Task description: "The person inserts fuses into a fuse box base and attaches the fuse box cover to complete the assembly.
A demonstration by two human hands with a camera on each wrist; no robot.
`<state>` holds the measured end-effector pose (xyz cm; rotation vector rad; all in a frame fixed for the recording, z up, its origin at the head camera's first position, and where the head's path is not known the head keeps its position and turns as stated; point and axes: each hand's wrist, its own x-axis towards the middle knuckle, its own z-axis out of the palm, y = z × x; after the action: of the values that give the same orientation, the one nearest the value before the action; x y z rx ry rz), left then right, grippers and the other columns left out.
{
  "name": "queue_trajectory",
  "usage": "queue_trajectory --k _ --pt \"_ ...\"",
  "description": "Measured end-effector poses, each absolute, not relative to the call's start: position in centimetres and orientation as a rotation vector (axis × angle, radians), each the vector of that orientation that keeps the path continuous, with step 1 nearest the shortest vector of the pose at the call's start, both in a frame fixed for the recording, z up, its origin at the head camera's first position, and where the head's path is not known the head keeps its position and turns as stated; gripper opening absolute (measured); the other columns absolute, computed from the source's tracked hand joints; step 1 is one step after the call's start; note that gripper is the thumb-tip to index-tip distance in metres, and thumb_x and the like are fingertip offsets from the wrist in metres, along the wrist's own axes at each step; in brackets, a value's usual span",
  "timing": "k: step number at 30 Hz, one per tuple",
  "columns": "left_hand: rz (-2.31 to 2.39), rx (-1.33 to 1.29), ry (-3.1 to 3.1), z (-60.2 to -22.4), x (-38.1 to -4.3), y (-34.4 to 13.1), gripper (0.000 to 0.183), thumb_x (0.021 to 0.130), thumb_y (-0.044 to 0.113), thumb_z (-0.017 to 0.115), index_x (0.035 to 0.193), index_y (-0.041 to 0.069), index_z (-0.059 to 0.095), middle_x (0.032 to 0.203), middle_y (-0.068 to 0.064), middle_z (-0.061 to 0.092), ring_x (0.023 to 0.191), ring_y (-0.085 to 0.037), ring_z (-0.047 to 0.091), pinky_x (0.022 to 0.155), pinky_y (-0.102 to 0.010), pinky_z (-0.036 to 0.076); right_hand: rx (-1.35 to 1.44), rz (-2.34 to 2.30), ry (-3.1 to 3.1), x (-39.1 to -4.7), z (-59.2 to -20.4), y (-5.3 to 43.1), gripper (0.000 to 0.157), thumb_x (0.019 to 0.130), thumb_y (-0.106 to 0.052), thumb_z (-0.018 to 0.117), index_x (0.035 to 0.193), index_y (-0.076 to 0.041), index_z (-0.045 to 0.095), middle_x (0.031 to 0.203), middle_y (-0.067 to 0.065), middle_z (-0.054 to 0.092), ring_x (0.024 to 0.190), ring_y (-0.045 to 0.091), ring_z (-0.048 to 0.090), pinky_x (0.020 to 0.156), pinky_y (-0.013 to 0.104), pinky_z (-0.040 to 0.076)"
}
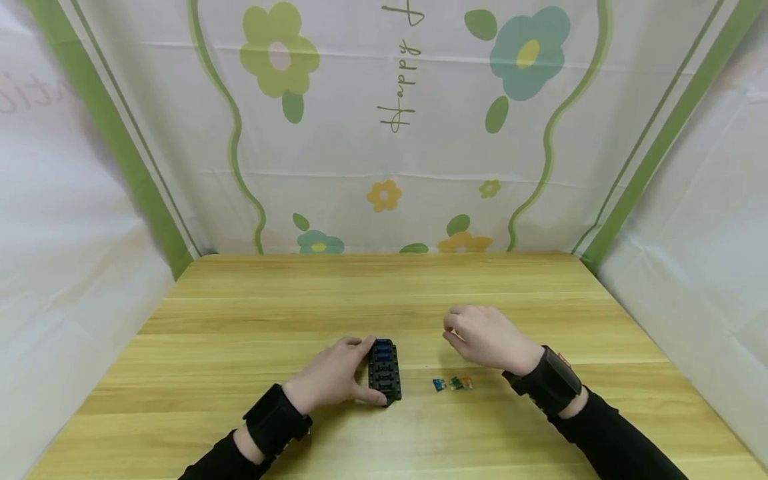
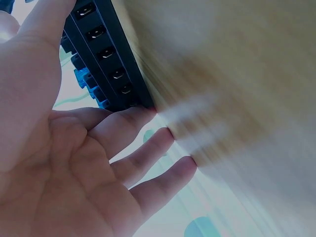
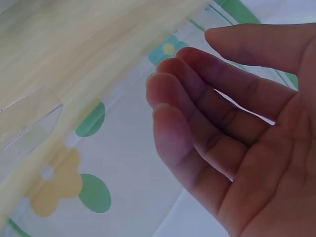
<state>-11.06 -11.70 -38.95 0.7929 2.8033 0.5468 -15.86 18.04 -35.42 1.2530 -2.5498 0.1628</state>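
A black fuse block (image 1: 385,373) lies lengthwise on the wooden table, with blue blade fuses (image 1: 383,353) seated at its far end. My left hand (image 1: 330,377) grips the block by its ends, the thumb at the near end and a finger at the far one. In the left wrist view, metal terminals show along the side of the block (image 2: 114,37). Right of it lie a loose blue blade fuse (image 1: 439,385), a green one (image 1: 457,383) and an orange one (image 1: 467,381). Above and beyond these, my right hand (image 1: 489,337) hovers, fingers loosely bent, holding nothing.
A clear plastic piece (image 3: 34,123) shows at the left of the right wrist view; its full shape is cut off. The wooden table (image 1: 240,320) ends at a flowered cloth wall (image 1: 336,147), with white cloth on both sides.
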Motion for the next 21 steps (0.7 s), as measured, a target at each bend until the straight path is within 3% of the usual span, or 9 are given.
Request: queue_trajectory --k 21 --pt "0.52 0.805 2.811 -39.0 -11.1 -11.8 0.106 0.072 0.073 0.062 0.148 0.005 0.034 0.136 -0.02 0.046 0.125 -0.032 0.044 0.097 -0.043 0.04 1.401 0.185 -2.552 -14.6 -36.3 18.7 0.008 0.088 -0.016 0.066 0.083 -0.021 0.063 0.078 -0.01 0.049 0.066 0.002 0.044 0.057 0.016 0.038"
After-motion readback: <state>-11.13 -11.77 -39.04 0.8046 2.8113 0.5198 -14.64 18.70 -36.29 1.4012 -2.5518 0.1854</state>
